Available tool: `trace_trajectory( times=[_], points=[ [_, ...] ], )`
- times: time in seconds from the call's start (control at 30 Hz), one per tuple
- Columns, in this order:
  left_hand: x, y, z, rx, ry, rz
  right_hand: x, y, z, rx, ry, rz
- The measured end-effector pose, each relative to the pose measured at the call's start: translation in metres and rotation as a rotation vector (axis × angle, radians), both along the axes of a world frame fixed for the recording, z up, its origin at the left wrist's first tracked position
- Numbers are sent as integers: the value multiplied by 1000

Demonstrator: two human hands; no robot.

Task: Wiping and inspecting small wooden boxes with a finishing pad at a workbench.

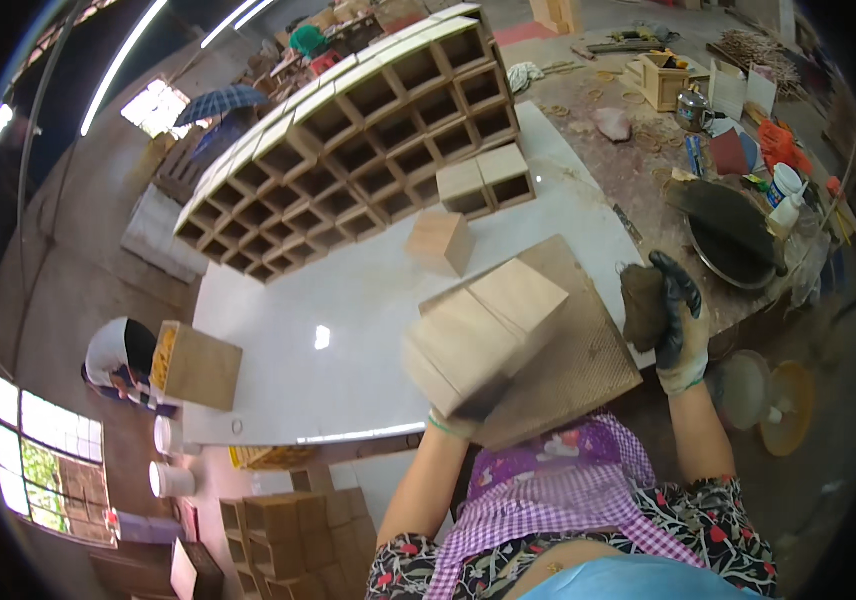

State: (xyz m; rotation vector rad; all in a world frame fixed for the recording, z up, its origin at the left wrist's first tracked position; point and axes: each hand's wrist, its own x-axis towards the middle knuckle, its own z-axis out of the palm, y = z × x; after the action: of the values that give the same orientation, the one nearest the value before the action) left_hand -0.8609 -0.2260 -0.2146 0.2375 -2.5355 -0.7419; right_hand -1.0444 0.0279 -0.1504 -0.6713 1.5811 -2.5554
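A pale wooden box [473, 325], with a dark seam across its top, is tilted over a brown mesh-patterned board [588, 350]. My left hand [456, 424] grips it from below at the near end; the box hides most of the fingers, and motion blurs this end. On my right hand [683, 325] is a white glove with a black coating. That hand is closed around a dark brown rag-like lump [642, 305] at the board's right, some fingers pointing up. Just beyond the board stands a smaller wooden block [441, 243].
Stacked open-fronted boxes [378, 130] span the white table's [288, 340] far side, with two more boxes [486, 182] before them. A dark basin [733, 235], kettle [693, 108] and bottles crowd the right. At left, a person [123, 360] bends beside a carton [198, 367].
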Motion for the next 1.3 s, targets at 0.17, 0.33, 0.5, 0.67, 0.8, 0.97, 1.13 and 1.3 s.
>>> trace_trajectory(
  times=[0.17, 0.33, 0.5, 0.67, 0.8, 0.97, 1.13, 1.3],
  points=[
    [-20, 2, 0, 169, 30, -102, 13, -22, 21, 505, 556, -184],
    [-19, 4, 8, 423, -60, -232, 17, -73, 51, 687, 1129, 47],
    [-16, 6, -21, 827, 93, -257, 3, -115, 38, 915, 1197, 224],
    [-9, 4, -33, 1034, 61, -224, -12, -91, 14, 941, 1034, 164],
    [-16, 3, 2, -43, -141, -258, 23, -74, 44, 937, 1234, 332],
    [-6, 0, -28, 673, -73, -230, 3, -130, 36, 909, 1165, 239],
    [-3, -5, -48, 569, -106, -230, -29, -119, 3, 862, 1016, 53],
    [-9, 7, -14, 518, -114, -215, -4, -67, 6, 934, 910, 212]
  ],
)
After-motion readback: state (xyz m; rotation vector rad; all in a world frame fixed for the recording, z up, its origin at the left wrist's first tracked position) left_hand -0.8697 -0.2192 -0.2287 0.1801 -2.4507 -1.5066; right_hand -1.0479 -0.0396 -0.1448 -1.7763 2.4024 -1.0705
